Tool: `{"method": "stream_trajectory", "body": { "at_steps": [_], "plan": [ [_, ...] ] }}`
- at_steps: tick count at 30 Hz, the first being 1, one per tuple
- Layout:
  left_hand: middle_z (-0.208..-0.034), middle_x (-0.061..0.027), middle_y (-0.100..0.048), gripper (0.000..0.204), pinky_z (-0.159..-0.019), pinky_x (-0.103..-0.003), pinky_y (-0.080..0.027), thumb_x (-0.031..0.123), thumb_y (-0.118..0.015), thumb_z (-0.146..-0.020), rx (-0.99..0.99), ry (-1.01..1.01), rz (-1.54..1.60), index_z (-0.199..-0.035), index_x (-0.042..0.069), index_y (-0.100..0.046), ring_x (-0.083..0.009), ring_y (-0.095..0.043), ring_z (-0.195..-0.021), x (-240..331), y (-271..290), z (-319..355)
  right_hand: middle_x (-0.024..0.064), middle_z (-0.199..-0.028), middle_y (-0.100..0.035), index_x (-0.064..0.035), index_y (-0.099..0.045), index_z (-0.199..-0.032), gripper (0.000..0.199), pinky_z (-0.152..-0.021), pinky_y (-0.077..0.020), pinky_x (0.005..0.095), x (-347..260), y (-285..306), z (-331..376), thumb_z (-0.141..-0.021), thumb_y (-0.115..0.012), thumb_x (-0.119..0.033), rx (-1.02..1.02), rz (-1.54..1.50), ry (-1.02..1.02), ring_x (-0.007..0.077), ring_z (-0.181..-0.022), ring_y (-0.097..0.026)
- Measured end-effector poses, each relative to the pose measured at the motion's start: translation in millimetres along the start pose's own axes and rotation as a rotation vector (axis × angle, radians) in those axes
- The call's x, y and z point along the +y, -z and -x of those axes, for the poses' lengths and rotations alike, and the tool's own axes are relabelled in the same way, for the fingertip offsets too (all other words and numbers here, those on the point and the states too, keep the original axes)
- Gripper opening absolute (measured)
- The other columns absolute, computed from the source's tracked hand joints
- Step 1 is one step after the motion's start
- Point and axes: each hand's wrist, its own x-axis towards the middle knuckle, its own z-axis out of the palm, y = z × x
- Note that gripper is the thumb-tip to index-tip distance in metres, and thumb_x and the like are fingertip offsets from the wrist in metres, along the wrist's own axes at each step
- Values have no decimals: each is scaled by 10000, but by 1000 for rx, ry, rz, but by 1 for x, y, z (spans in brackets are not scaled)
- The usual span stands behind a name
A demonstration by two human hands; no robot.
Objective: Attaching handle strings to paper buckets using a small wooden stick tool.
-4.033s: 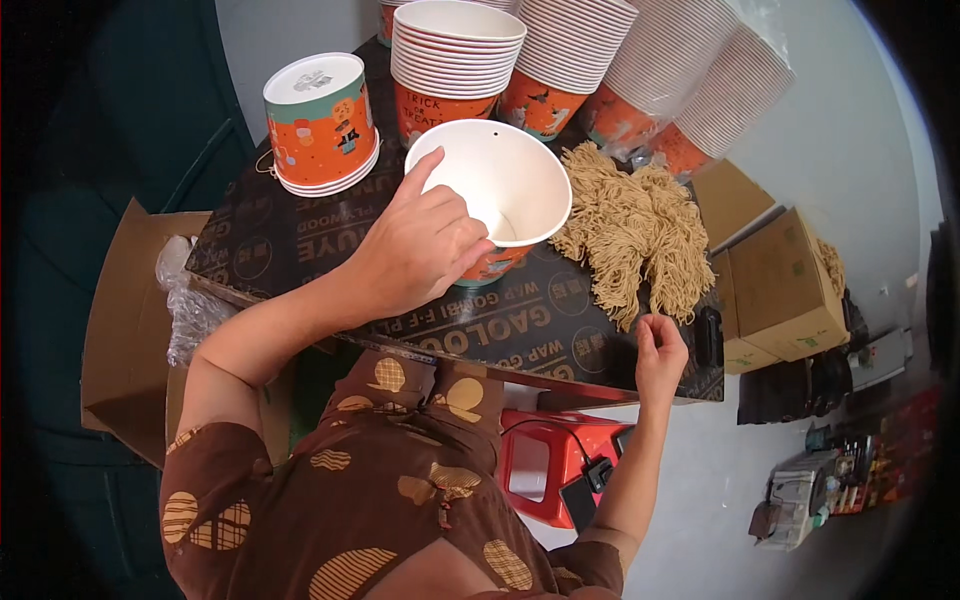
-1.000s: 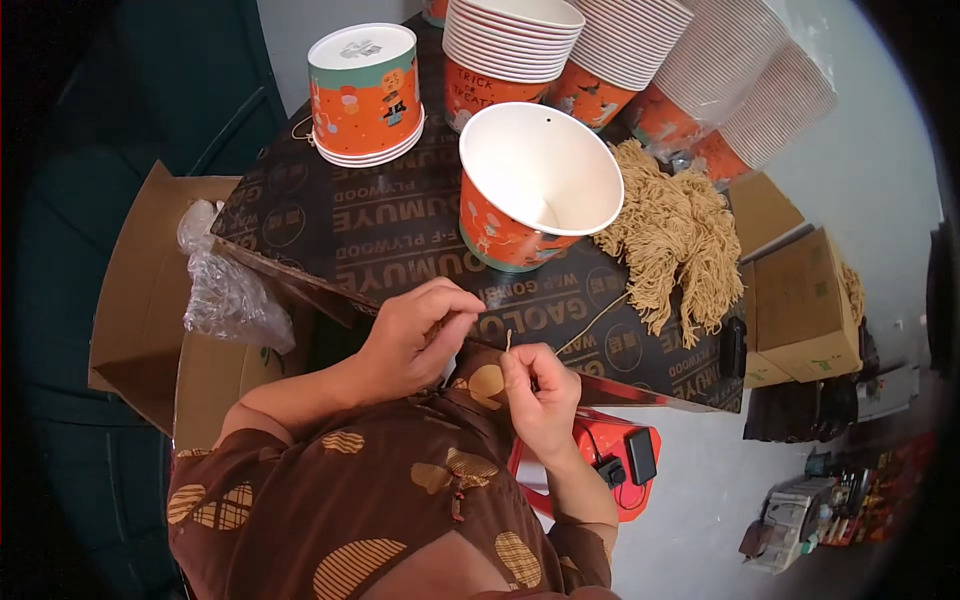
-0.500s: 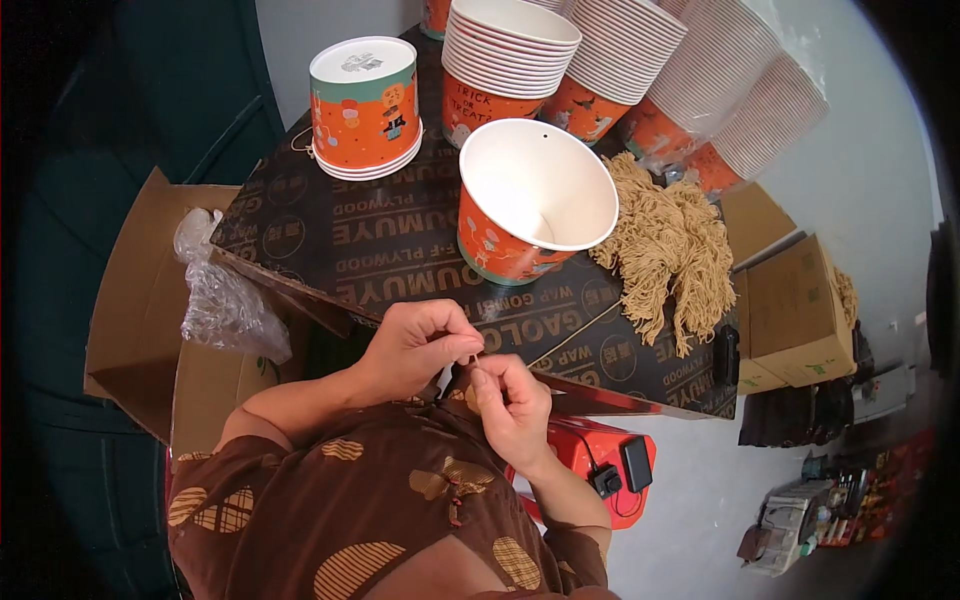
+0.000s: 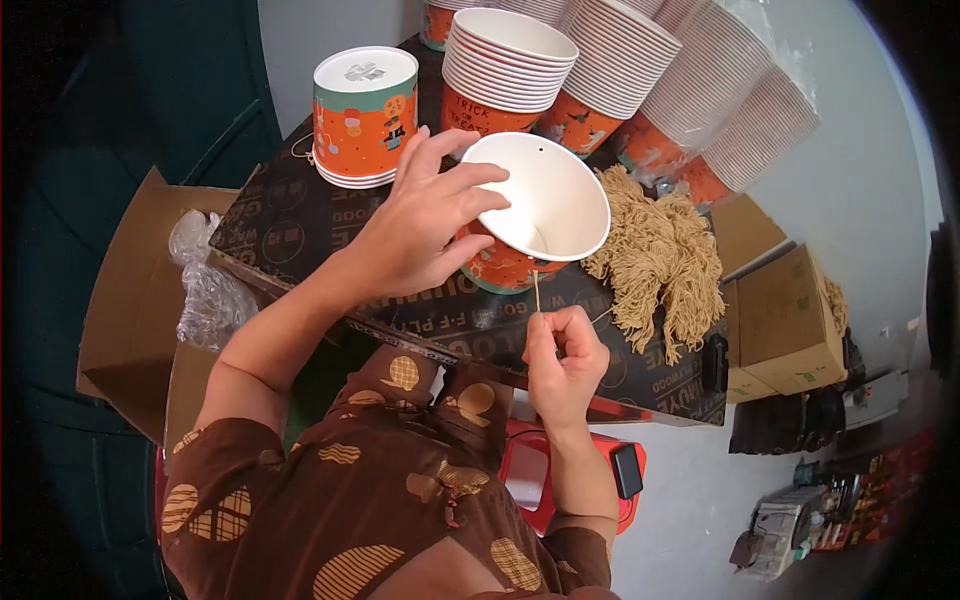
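Note:
An orange paper bucket (image 4: 552,200) with a white inside stands mouth up on the dark board table, a small hole showing near its far rim. My left hand (image 4: 425,215) is at the bucket's left side, fingers spread over the rim and thumb low outside the wall; whether it touches is unclear. In front of the bucket, my right hand (image 4: 566,360) pinches a beige cord (image 4: 537,292) between thumb and forefinger. The cord's end sticks up close to the near rim. To the right lies a heap of beige cords (image 4: 665,265).
Upside-down buckets (image 4: 365,115) stand at the back left. Nested bucket stacks (image 4: 508,70) line the back, some in clear plastic. Cardboard boxes (image 4: 795,320) flank the table (image 4: 300,225). A crumpled plastic bag (image 4: 215,290) hangs at left. A red stool (image 4: 625,510) is below right.
My hands were together near my body, fingering the cord. They have parted: the left has gone up to the bucket, and the right has carried the cord to the bucket's front.

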Motion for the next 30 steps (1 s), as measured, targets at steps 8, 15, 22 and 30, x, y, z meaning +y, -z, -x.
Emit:
{"method": "stream_trajectory", "body": {
  "at_steps": [8,15,22,30],
  "plan": [
    [-1043,-53,-588,136,-1082,-630,-241,67,-726,-758,-89,-55,86,-822,56,-606,-342,-439,-1260,0,-9,0,-27,-595,-513,0,-530,-734,168,-505,-372,202,6,-2,-2,-868,-630,12,5,-64,-62,12,-578,-433],
    [-1030,-56,-584,137,-1089,-620,-246,64,-729,-754,-125,-47,75,-823,54,-611,-332,-441,-1261,9,-4,2,-18,-590,-518,1,-536,-738,161,-508,-381,206,6,1,2,-867,-631,13,11,-58,-43,17,-570,-439],
    [-1034,-60,-584,126,-1104,-607,-239,65,-729,-753,-137,-41,76,-819,51,-622,-330,-439,-1263,13,-3,4,-7,-597,-525,6,-543,-744,153,-511,-391,212,6,1,2,-868,-633,9,3,-53,-33,22,-568,-448],
    [-1107,-74,-607,204,-1097,-569,-270,12,-696,-757,-207,-41,121,-942,66,-629,-351,-447,-1261,19,7,-3,3,-605,-524,11,-543,-746,151,-517,-398,215,6,-1,-7,-868,-632,11,12,-20,-15,26,-576,-451]
  ]
}}
